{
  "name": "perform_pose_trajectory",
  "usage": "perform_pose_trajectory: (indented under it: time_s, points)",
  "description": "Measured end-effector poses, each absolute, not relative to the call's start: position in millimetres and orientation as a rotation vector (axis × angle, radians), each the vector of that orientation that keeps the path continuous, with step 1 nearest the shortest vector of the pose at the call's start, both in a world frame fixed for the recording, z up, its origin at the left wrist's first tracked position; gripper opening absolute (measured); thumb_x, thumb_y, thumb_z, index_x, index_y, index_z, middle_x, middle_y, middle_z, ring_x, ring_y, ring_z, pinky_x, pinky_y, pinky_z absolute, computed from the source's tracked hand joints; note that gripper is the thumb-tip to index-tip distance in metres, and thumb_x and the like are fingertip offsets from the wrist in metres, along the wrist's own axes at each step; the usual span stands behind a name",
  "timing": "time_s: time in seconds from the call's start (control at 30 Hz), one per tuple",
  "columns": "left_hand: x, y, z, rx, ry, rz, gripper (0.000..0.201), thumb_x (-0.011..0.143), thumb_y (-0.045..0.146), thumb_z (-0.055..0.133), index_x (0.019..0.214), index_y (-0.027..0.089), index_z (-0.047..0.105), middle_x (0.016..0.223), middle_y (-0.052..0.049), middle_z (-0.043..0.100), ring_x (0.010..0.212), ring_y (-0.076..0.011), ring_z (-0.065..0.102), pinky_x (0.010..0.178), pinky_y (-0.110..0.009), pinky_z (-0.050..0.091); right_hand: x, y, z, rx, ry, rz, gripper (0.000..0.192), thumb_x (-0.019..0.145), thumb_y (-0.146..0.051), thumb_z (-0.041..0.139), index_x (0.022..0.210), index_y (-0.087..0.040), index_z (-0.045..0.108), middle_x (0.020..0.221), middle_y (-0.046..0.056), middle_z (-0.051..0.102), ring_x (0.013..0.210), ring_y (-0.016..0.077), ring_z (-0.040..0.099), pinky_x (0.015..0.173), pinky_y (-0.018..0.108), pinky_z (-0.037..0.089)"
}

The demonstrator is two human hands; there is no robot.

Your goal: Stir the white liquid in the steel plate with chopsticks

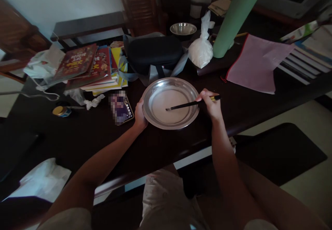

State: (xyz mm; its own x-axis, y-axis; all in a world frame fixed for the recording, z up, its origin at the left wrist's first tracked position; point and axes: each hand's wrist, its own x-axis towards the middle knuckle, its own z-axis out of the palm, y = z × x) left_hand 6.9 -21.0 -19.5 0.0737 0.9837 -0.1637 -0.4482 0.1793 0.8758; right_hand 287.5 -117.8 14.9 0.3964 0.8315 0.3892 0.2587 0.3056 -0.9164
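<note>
A round, shallow metal basin (171,125) stands on the dark table in front of me. Whitish contents (166,100) cover its bottom; whether they are liquid or powder I cannot tell. My left hand (140,115) is closed on the basin's left rim. Black chopsticks (185,105) with a gold band near the upper end are gripped in my right hand (210,102) over the right rim. Their tips reach down to the whitish contents near the middle. A phone (124,108) with a lit screen lies just left of my left hand.
Behind the basin sits a black case (155,52). A tied bag of white powder (201,53), a green bottle (236,19) and a pink pouch (259,64) stand or lie to the right. Stacked books (88,64), crumpled tissue (94,102) and a small jar (61,111) are on the left.
</note>
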Motion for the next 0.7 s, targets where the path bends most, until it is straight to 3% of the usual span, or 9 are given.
perform_pose_trajectory:
  time_s: [0.2, 0.3, 0.43, 0.6, 0.7]
  points:
    - [4.6, -19.7, -23.8, 0.759, 0.908, 1.239, 0.025, 0.086, 0.049, 0.08, 0.092, 0.024, 0.078, 0.089, -0.002, 0.084, 0.101, -0.0282, 0.081, 0.089, -0.035, 0.064, 289.6, -114.3, 14.7, -1.278, -1.148, 0.421, 0.063, 0.094, -0.084, 0.066, 0.062, -0.03, 0.073, 0.067, 0.002, 0.071, 0.076, 0.0231, 0.067, 0.085, 0.047, 0.056]
    - [3.9, -19.1, -24.6, 0.788, 0.907, 1.232, 0.03, 0.084, 0.051, 0.081, 0.095, 0.024, 0.079, 0.09, -0.002, 0.084, 0.098, -0.0277, 0.081, 0.09, -0.035, 0.065, 291.6, -115.3, 13.8, -1.246, -1.127, 0.486, 0.065, 0.093, -0.085, 0.066, 0.06, -0.03, 0.072, 0.064, 0.001, 0.069, 0.07, 0.0217, 0.066, 0.081, 0.045, 0.056]
    - [2.9, -18.1, -24.9, 0.826, 0.904, 1.236, 0.032, 0.081, 0.052, 0.084, 0.097, 0.023, 0.08, 0.093, -0.002, 0.084, 0.1, -0.028, 0.08, 0.091, -0.036, 0.065, 290.9, -117.4, 13.5, -1.244, -1.191, 0.477, 0.056, 0.092, -0.08, 0.073, 0.067, -0.03, 0.079, 0.07, 0.002, 0.075, 0.077, 0.0231, 0.069, 0.081, 0.044, 0.056]
    - [1.2, -17.1, -26.9, 0.822, 0.924, 1.233, 0.03, 0.086, 0.052, 0.08, 0.095, 0.023, 0.077, 0.088, -0.003, 0.082, 0.102, -0.0294, 0.08, 0.09, -0.037, 0.065, 290.3, -120.2, 13.0, -1.233, -1.098, 0.437, 0.061, 0.095, -0.079, 0.069, 0.06, -0.029, 0.073, 0.063, 0.001, 0.07, 0.068, 0.0213, 0.067, 0.077, 0.044, 0.057]
    - [1.4, -17.3, -27.4, 0.818, 0.909, 1.233, 0.029, 0.084, 0.051, 0.08, 0.094, 0.023, 0.078, 0.092, -0.004, 0.083, 0.102, -0.0291, 0.08, 0.09, -0.037, 0.065, 290.3, -122.0, 13.0, -1.247, -1.176, 0.51, 0.056, 0.094, -0.077, 0.073, 0.064, -0.029, 0.076, 0.069, 0.002, 0.074, 0.075, 0.023, 0.071, 0.079, 0.043, 0.058]
